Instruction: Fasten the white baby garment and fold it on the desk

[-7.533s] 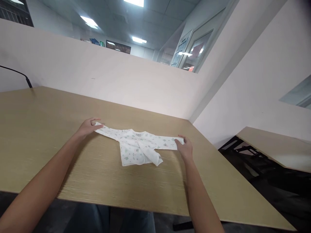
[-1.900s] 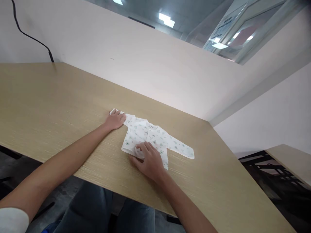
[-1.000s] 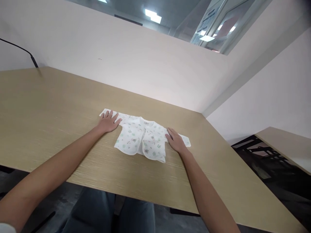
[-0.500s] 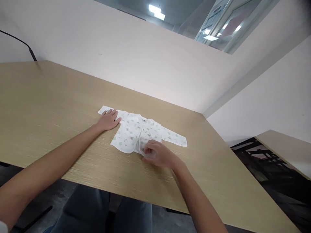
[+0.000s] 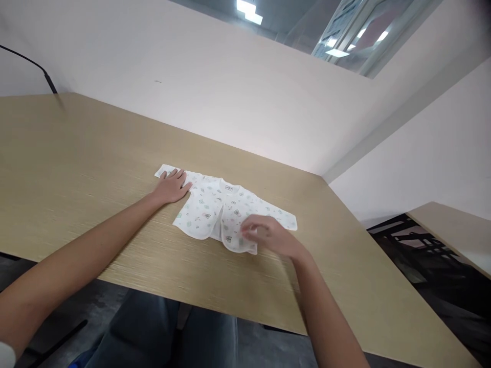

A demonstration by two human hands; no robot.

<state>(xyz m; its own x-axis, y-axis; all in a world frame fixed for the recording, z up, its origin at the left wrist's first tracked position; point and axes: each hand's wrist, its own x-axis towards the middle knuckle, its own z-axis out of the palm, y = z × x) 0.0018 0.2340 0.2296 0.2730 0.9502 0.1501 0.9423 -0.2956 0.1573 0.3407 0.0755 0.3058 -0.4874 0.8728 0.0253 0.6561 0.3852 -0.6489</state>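
1. Shirt (image 5: 215,212) lay flat on the table (image 5: 76,168), front up, both sleeves spread out sideways.
2. Left hand (image 5: 172,186) was open, palm down, pressing the shirt's left sleeve.
3. Right hand (image 5: 268,236) was over the shirt's lower right panel, fingers curled; blurred, so can't tell if it gripped fabric.

An office around me, my pale wood-grain counter (image 5: 76,168) boxed in by plain white partition walls (image 5: 230,92), panel ceiling lights (image 5: 249,10) overhead, glazed interior window (image 5: 356,36) beyond, a second desk (image 5: 452,230) alongside
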